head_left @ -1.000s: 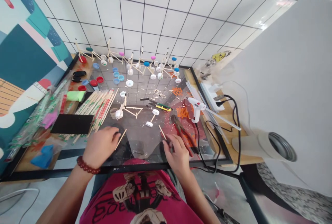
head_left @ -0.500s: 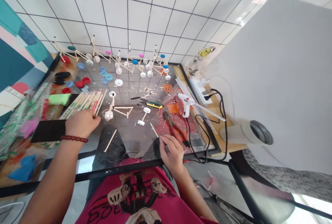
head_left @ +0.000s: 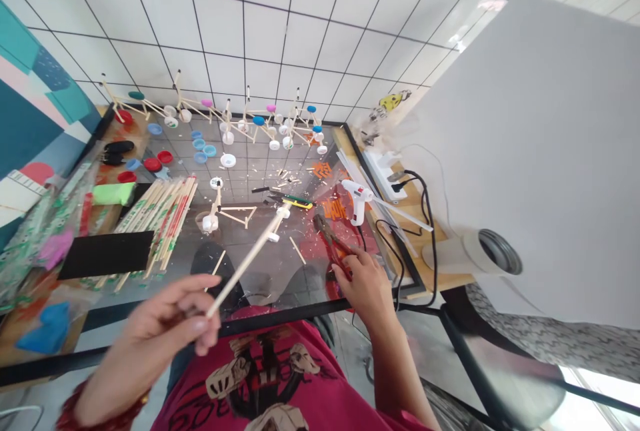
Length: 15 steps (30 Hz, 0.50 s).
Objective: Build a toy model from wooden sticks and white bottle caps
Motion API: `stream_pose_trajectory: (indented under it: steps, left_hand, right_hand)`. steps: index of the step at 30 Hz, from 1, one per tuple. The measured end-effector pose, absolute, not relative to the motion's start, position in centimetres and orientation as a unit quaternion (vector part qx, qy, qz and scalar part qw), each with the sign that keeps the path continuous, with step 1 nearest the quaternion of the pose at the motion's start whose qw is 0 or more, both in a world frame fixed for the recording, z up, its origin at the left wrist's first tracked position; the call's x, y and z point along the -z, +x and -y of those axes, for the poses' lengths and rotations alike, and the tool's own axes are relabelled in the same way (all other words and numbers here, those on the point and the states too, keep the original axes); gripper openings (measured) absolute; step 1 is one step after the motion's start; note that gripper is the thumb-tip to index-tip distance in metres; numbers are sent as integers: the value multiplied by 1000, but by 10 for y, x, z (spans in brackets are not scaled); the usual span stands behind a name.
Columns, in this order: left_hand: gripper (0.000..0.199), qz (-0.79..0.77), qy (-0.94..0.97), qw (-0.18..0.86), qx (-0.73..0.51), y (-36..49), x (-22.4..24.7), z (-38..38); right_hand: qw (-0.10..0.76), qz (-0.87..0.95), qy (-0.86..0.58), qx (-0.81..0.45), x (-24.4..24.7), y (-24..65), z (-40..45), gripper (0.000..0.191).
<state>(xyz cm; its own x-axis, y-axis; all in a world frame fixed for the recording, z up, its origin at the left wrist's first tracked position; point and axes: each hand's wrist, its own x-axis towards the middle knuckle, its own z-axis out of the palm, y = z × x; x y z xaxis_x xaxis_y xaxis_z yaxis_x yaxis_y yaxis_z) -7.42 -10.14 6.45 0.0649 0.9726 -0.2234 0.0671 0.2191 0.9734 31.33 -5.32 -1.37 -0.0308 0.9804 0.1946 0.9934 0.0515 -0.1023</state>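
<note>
The left hand [head_left: 157, 324], a beaded bracelet [head_left: 70, 414] at its wrist, has its grip closed on the near end of a long wooden stick [head_left: 245, 261]. The stick's long axis runs from that grip up and to the right over the glass-topped desk [head_left: 300, 310], with its far tip reaching the small two-cap axle [head_left: 277, 224]. The right hand [head_left: 367, 288] lies well to the right of the stick, just beside the red-handled pliers [head_left: 333, 248], and is the nearer hand to them. Its grip looks half-curled, but the view is poor there, so whether it holds anything is hard to say. Beyond lie a short loose stick [head_left: 297, 251], a bundle of chopsticks [head_left: 170, 224], a stick frame with white caps [head_left: 220, 208] and a hot glue gun [head_left: 356, 199]. Farthest off stand a row of stick models [head_left: 215, 111] and scattered bottle caps [head_left: 200, 144].
</note>
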Motion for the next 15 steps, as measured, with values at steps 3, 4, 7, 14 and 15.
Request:
stream_pose_trajectory:
  steps: [3,4,7,14,15]
  left_hand:
    - [37,-456,347,738,-357,-35,-47,99]
    - [36,-439,320,764,-348,-26,-41,99]
    - [35,-384,296,814,-321,-12,-30,101]
    - [45,-315,404,834,-203,-1,-39,101]
    - [48,-319,414,832,-186,1,-42,100]
  right_hand:
    - [137,702,-699,-14,8,311,47,18]
    - [167,689,-703,-46,5,310,46,21]
    - [292,600,-711,-219,-7,303,53,37]
    - [548,318,-489,-599,-32,259,68,47]
    - [556,304,-473,-612,-34,254,67,45]
